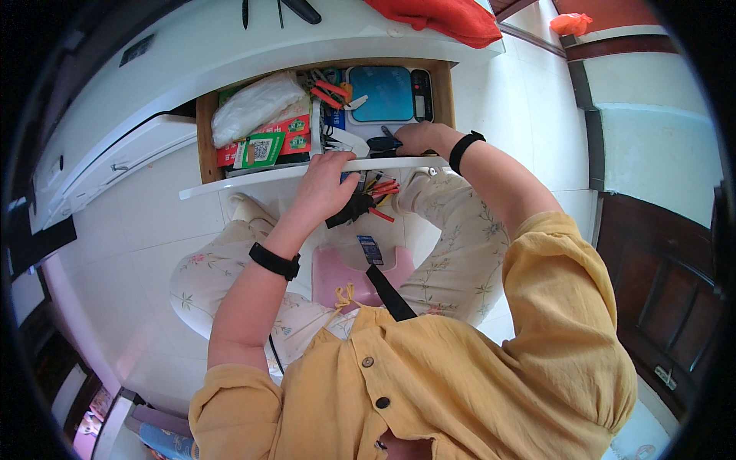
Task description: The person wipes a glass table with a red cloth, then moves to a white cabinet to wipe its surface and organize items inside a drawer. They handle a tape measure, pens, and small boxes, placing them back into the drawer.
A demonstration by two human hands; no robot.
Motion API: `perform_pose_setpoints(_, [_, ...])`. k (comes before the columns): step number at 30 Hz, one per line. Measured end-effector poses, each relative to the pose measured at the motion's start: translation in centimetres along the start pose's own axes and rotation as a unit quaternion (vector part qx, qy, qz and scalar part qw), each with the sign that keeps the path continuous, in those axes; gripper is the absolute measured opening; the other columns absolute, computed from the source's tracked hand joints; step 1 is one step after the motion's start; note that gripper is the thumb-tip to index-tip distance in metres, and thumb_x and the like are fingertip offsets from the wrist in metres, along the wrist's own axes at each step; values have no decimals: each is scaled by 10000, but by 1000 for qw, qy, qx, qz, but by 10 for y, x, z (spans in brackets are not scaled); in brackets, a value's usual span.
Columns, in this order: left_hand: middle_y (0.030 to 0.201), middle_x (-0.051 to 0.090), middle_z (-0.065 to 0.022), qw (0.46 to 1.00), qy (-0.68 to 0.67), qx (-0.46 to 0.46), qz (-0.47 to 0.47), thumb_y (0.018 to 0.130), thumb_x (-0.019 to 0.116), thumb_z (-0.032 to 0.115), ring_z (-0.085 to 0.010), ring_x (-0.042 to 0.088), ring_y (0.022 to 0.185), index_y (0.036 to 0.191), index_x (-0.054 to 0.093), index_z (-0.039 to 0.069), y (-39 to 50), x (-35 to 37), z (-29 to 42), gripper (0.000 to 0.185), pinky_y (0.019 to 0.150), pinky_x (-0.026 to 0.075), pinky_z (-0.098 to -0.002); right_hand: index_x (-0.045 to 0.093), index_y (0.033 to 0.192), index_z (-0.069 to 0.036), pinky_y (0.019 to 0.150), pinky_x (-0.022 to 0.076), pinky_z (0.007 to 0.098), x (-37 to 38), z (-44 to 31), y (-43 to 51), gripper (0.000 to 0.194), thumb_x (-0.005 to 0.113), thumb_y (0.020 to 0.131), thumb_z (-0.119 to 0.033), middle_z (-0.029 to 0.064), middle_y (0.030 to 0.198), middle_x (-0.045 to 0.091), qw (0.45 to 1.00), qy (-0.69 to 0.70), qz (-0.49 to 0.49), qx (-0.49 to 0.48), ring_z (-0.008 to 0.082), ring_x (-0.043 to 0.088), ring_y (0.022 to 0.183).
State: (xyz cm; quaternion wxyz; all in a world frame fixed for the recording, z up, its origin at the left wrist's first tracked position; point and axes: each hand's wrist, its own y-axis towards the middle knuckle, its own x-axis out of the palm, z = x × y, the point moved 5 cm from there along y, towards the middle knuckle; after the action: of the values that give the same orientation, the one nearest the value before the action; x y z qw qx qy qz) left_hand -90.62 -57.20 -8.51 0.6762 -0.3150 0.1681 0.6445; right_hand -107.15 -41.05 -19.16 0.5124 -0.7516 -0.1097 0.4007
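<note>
My left hand (329,187) lies over the top edge of the white drawer front (247,180), fingers hooked inside and thumb outside. Inside the pulled-out drawer, at its right front, my right hand (418,139) reaches down beside a dark-handled tool (382,142). Its fingertips are partly hidden, so whether it grips anything is unclear. Behind that hand lies a digital scale (380,95) with a blue platform. Red-handled pliers (329,94) sit left of the scale. Farther left are a crumpled white plastic bag (256,106) and a green card (261,149) bearing a printed code.
Below the drawer front, red-handled tools (384,187) and a black item (352,211) are between my legs. A pink plastic stool (328,276) is beneath me. Red cloth (443,17) lies on the white tabletop (345,34). Left stands an open cabinet door (123,158).
</note>
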Motion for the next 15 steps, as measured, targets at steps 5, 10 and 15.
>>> perform_pose_setpoints(5, [1213, 622, -167, 1000, 2, 5, -2, 852, 617, 219, -366, 523, 1158, 1198, 619, 25, 0, 2, -3, 397, 1004, 432, -431, 625, 1224, -37, 963, 495, 423, -13, -6, -20, 472, 630, 888, -368, 195, 1232, 637, 1000, 1, 15, -2, 340, 614, 1138])
perform_pose_setpoints(10, [1221, 617, -178, 1000, 5, 14, 1, 857, 633, 246, -368, 522, 1159, 1234, 604, 28, -1, 4, -7, 436, 1006, 422, -427, 579, 1295, -49, 1000, 464, 417, -20, 0, -40, 534, 579, 909, -418, 188, 1291, 600, 998, 53, 14, -24, 336, 565, 1205])
perform_pose_setpoints(15, [1240, 617, -183, 1000, 13, 19, -4, 861, 640, 239, -345, 540, 1165, 1246, 607, 27, -1, 3, -7, 440, 952, 469, -410, 574, 1278, 6, 941, 461, 401, -38, 1, -65, 569, 589, 915, -432, 205, 1219, 618, 992, 58, 94, -57, 345, 590, 1106])
